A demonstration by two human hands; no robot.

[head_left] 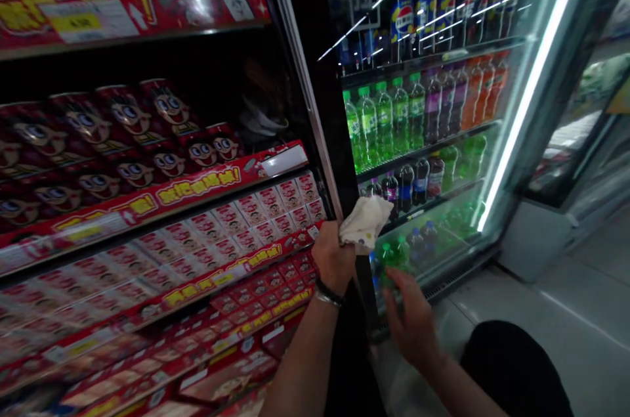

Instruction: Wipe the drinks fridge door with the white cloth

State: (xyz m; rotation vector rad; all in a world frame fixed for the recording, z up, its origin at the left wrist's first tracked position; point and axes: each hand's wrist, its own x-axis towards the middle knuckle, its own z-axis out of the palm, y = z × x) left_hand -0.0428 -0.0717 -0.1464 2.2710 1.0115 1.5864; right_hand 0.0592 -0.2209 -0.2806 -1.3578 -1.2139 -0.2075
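Note:
My left hand is clenched around a crumpled white cloth, held up against the dark frame between the shelves and a drinks fridge. A dark bracelet circles that wrist. My right hand is lower, fingers spread and blurred, reaching at the bottom of the fridge near a green bottle; I cannot tell whether it touches the glass. The fridge door stands in front of rows of bottles.
Red shelves on the left carry red cans with cartoon faces and rows of small cartons. The fridge holds dark cola, green, purple and orange bottles. Pale tiled floor lies to the right. My dark-clothed knee is at the bottom.

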